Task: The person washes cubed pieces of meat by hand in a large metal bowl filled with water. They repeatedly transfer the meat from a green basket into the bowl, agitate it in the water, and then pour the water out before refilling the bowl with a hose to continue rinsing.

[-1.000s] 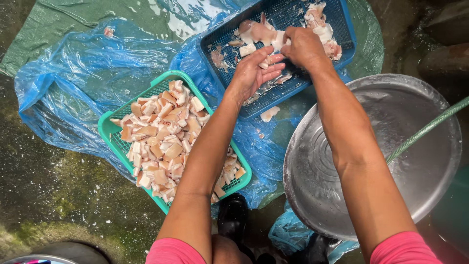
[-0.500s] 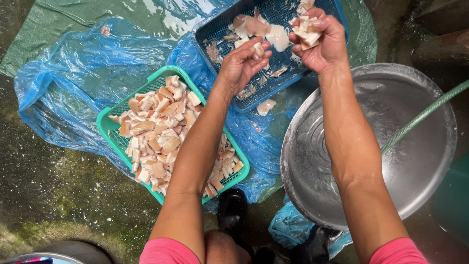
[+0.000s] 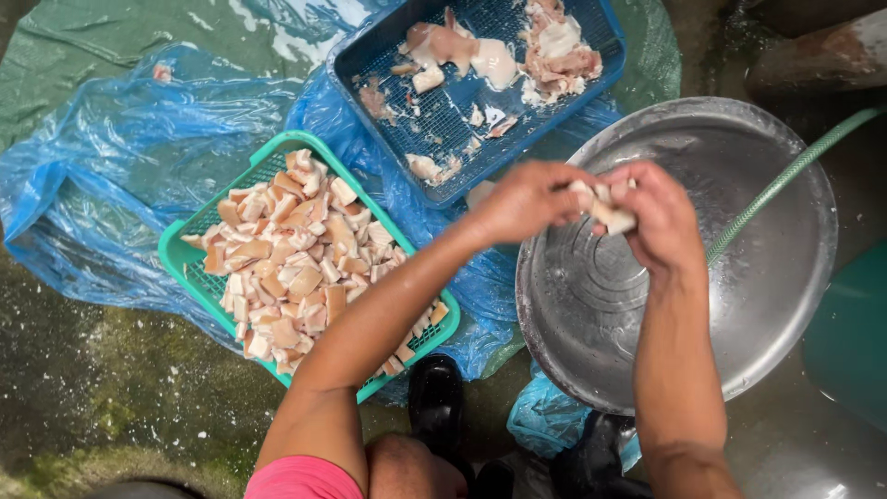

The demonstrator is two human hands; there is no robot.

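Both hands raised together above the near rim of the wide round steel basin (image 3: 739,305). Left hand (image 3: 527,199) clenched on one end of a pale pinkish chunk of raw meat (image 3: 605,208); right hand (image 3: 661,222) closed on the other end, fingers curled over it. Slightly blurred, so exact finger placement hard to tell. Chunk held in the air, over the basin, touching neither tray.

Worth keeping the piece pinched firmly at both ends, since wet fat probably slips easily; better to work directly above the basin so any scrap drops into steel rather than onto the wet concrete floor (image 3: 111,397).

Around them: teal plastic slotted tray (image 3: 176,254) heaped with small cut cubes, just left of the left forearm; blue plastic mesh tray (image 3: 370,65) farther off with a few larger uncut pieces; crumpled blue plastic sheet (image 3: 102,176) under both; green hose (image 3: 785,180) lying across the basin's right side; 2 black boots (image 3: 436,397) below.
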